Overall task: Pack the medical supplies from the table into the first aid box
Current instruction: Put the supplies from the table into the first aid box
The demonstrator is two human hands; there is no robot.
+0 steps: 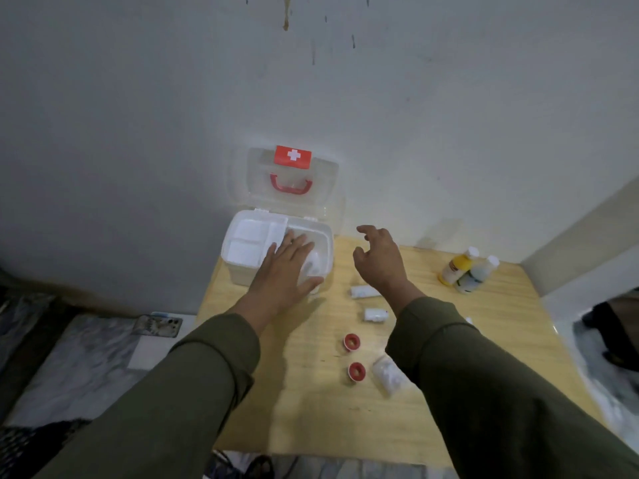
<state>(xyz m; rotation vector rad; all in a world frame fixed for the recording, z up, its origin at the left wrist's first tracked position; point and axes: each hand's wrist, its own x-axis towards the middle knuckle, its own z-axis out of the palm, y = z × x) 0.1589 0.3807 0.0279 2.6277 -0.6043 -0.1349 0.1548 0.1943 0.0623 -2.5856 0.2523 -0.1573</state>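
The white first aid box (238, 267) stands open at the table's far left corner, its clear lid (287, 181) with a red cross label and red handle leaning on the wall. A white divided tray sits inside. My left hand (285, 271) lies flat over the box's right part, fingers spread. My right hand (380, 261) hovers to the right of the box, fingers apart, holding nothing. On the table lie two white tubes (363, 291) (375, 314), two red tape rolls (351, 341) (357, 371), a clear bag of white material (389, 373), a yellow bottle (456, 266) and a pale bottle (475, 275).
The wooden table (311, 409) stands in a wall corner. A phone (157, 326) lies on a surface left of the table. Patterned fabric covers the lower left. A dark shoe or foot shows at the far right.
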